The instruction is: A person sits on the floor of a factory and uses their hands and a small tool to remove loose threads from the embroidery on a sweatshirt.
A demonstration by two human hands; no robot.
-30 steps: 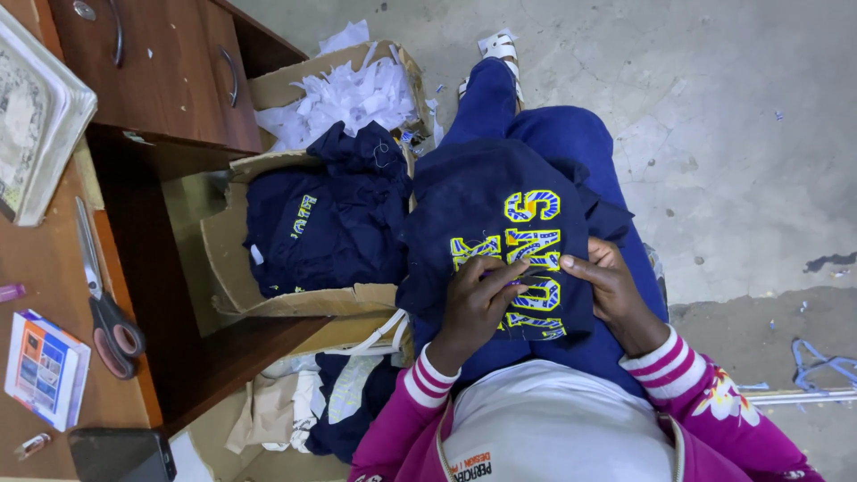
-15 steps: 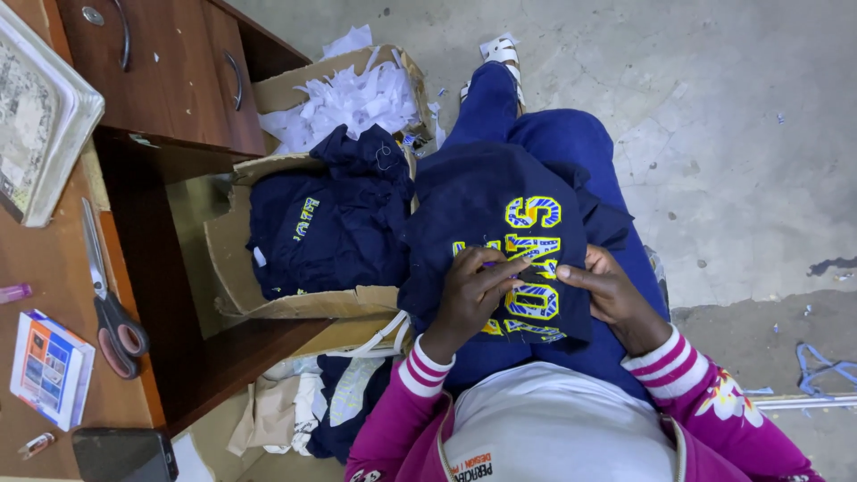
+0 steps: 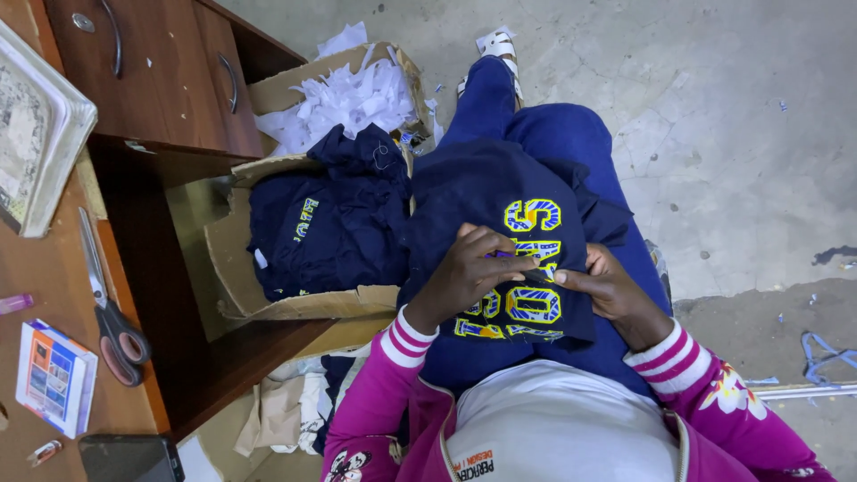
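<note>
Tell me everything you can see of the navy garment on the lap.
The navy garment is soft knit fabric, draped and rumpled over the person's lap, bearing large yellow-and-blue block lettering. The left hand presses on the lettering from above with a small purple thing at its fingertips; the right hand pinches the fabric beside it. Its left edge lies by a cardboard box.

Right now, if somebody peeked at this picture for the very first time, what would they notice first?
Probably the navy garment with bright yellow and blue letters, spread over the person's lap, with the left hand and right hand pinching at the lettering. Next, to the left, a cardboard box of more navy garments on the floor, and behind it another box of white paper scraps. Red-handled scissors lie on the wooden desk.
</note>
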